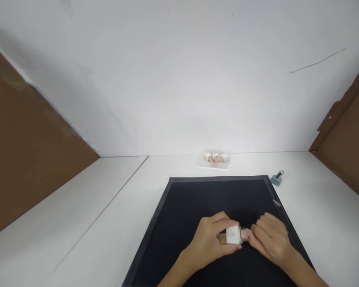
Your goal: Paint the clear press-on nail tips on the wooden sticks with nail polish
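Observation:
Over the black mat (215,195), my left hand (211,241) grips a small white block (233,235) with marks on its face, thumb below and fingers above. A brownish piece shows at the block's left side, inside the hand. From the block's right side a pinkish, finger-like part (244,235) sticks out. My right hand (269,239) is curled closed, its thumb and finger at the tip of that pinkish part.
A clear tray (215,165) with several white blocks and skin-coloured pieces stands by the white back wall. A teal-based object (276,180) lies beyond the mat's back right corner. Brown panels (26,135) flank both sides. A small clear piece (277,203) lies on the mat's right edge.

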